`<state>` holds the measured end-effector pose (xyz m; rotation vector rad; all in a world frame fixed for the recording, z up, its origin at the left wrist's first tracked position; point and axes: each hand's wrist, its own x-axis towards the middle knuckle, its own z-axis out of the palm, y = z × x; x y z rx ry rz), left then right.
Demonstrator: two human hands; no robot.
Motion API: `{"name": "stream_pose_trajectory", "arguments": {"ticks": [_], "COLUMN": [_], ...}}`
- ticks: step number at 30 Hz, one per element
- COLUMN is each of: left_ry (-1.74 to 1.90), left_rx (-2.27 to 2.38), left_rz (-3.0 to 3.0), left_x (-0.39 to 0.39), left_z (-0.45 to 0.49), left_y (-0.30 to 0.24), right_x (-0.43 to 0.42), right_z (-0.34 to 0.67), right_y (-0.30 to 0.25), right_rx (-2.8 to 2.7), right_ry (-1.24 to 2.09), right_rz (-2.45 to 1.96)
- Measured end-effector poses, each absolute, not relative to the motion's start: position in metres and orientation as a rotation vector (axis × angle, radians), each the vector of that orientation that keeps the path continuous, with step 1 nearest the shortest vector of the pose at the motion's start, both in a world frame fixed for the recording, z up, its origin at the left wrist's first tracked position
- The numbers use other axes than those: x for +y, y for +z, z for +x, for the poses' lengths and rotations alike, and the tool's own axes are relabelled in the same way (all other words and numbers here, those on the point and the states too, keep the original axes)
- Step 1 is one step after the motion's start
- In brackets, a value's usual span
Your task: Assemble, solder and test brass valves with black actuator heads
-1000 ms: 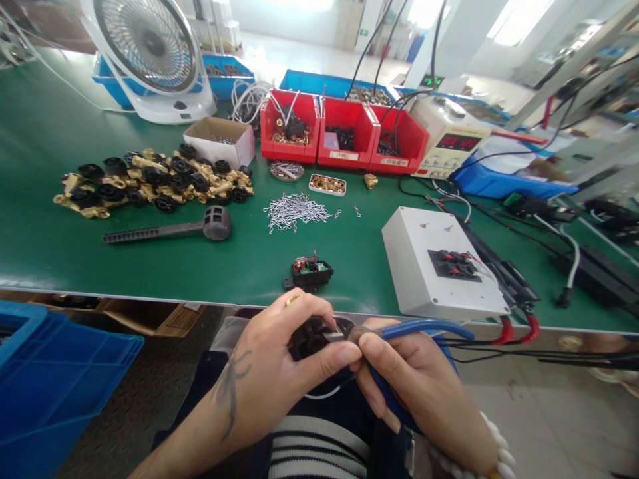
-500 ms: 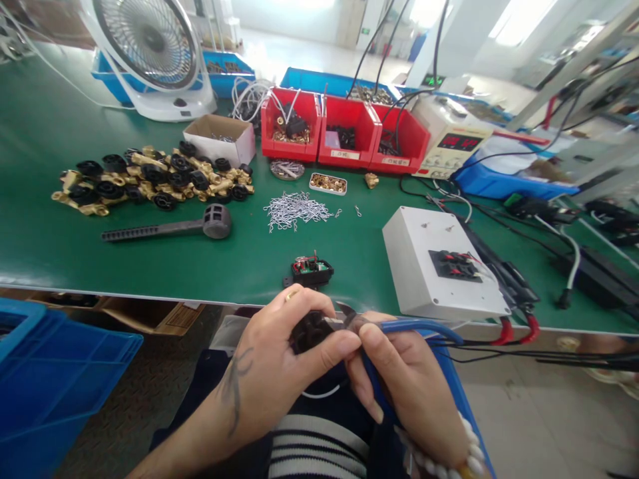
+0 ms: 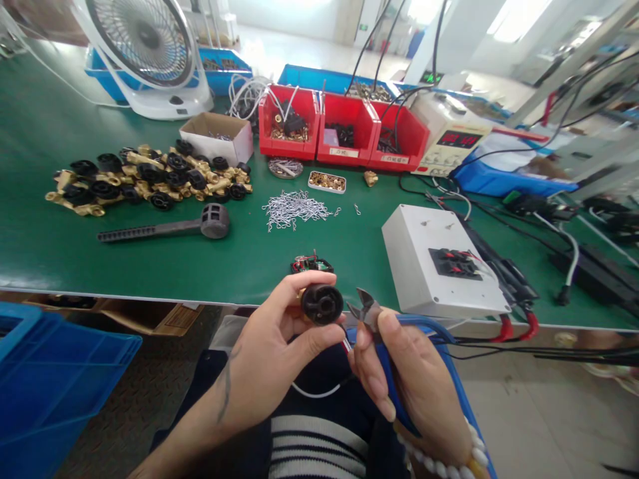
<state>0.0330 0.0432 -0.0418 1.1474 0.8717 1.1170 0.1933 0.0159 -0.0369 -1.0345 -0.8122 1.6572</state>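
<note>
My left hand (image 3: 272,346) grips a brass valve fitting with a round black cap (image 3: 322,305), the cap's hollow face turned toward me. In my right hand (image 3: 407,372) are blue-handled cutting pliers (image 3: 369,309), their jaws apart and pointing at the cap without touching it. A thin white cable (image 3: 317,395) hangs below my hands over my lap. Just beyond my left hand, a small black housing with a green circuit board and red wires (image 3: 312,262) lies on the bench, partly hidden by my fingers.
Several brass fittings with black caps (image 3: 150,176) are heaped at the left near a grey plastic tool (image 3: 214,221). Metal clips (image 3: 294,209) lie mid-bench before red bins (image 3: 347,130). A grey switch box (image 3: 414,259) stands at right; a white fan (image 3: 174,100) stands at back left.
The pliers have drawn back to the right from the capped fitting, and their jaws now show apart. My left hand has turned the cap's face into view.
</note>
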Motion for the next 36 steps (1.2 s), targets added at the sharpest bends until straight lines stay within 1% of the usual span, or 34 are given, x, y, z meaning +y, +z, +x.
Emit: {"name": "stream_pose_trajectory", "arguments": {"ticks": [4,8,17,28,31,36], "left_ry": [1.278,1.378,1.408,1.492,1.554,1.543], "left_rx": [0.938,0.945,1.038,0.97,0.99,1.007], "left_rz": [1.253,1.286,1.467,1.424,1.437,1.358], "left_x": [0.04,0.038,0.036,0.038,0.037,0.036], "left_z": [0.036,0.039,0.04,0.04,0.04,0.042], "left_y": [-0.043,-0.045,-0.046,-0.042,-0.042,-0.042], "right_x": [0.012,0.011,0.01,0.005,0.003,0.003], "right_z": [0.19,0.187,0.192,0.184,0.18,0.171], "right_y": [-0.037,-0.034,-0.026,-0.026,-0.027,-0.031], "right_rx": [-0.782,-0.771,-0.799,-0.826,-0.832,-0.818], "right_ry": [1.756,1.786,1.911,1.796,1.765,1.713], "right_rz": [-1.03,-1.041,-1.021,-1.118,-1.101,-1.03]}}
